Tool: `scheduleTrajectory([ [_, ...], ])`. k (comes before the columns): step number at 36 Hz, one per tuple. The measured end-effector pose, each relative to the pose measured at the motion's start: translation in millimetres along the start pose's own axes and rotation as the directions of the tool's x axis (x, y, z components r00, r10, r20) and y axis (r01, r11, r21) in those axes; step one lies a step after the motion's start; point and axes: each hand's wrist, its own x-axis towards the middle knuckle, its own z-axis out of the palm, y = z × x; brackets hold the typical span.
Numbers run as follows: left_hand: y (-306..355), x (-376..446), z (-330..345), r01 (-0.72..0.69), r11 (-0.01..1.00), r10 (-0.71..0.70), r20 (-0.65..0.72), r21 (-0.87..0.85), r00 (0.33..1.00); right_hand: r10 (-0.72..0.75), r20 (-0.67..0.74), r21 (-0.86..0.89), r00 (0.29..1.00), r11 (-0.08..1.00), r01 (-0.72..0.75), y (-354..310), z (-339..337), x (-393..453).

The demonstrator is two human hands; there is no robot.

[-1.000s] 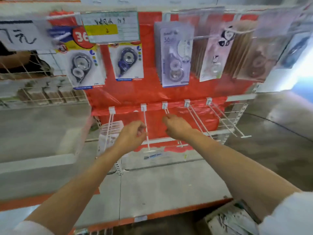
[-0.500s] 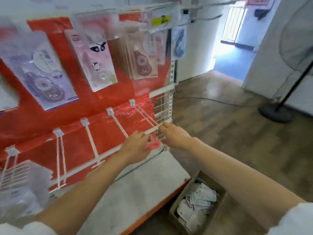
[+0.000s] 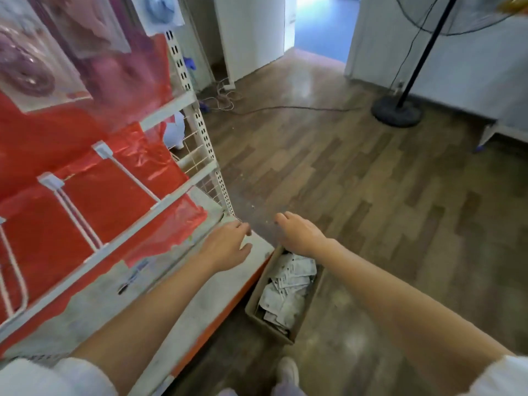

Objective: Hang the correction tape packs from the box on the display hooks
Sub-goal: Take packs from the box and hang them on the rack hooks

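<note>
A cardboard box (image 3: 304,315) stands on the floor by the shelf's right corner, filled with several white correction tape packs (image 3: 285,292). My right hand (image 3: 300,232) hovers over the box's far end, fingers relaxed, holding nothing. My left hand (image 3: 228,244) is over the shelf's corner, also empty with fingers loosely extended. White display hooks (image 3: 128,175) stick out from the red-backed panel at the left, bare. Blurred packs (image 3: 37,70) hang on the upper row.
The grey shelf base (image 3: 160,298) with an orange edge runs along the left. A standing fan's base (image 3: 397,111) and its cable lie on the wooden floor at the back right. My shoe (image 3: 288,370) shows below the box.
My view swung right and down from the hooks toward the floor. Both hands left the hooks and dropped to the shelf corner, the right one now above the box.
</note>
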Motion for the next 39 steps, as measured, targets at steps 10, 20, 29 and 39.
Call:
scheduleTrajectory([
  [10, 5, 17, 104, 0.045, 0.997, -0.032, 0.207, -0.061, 0.978, 0.195, 0.200, 0.211, 0.960, 0.948, -0.237, 53, 121, -6],
  [20, -31, 54, 243, 0.123, 0.986, -0.067, 0.417, -0.110, 0.906, 0.369, 0.366, 0.340, 0.854, 0.801, -0.492, 103, 261, 32],
  [29, -72, 85, 384, 0.200, 0.976, -0.129, 0.494, -0.093, 0.860, 0.433, 0.417, 0.394, 0.799, 0.706, -0.588, 145, 388, 87],
  [39, -99, 154, 532, 0.099, 0.993, -0.052, 0.545, -0.057, 0.837, 0.495, 0.418, 0.354, 0.762, 0.684, -0.638, 200, 512, 162],
])
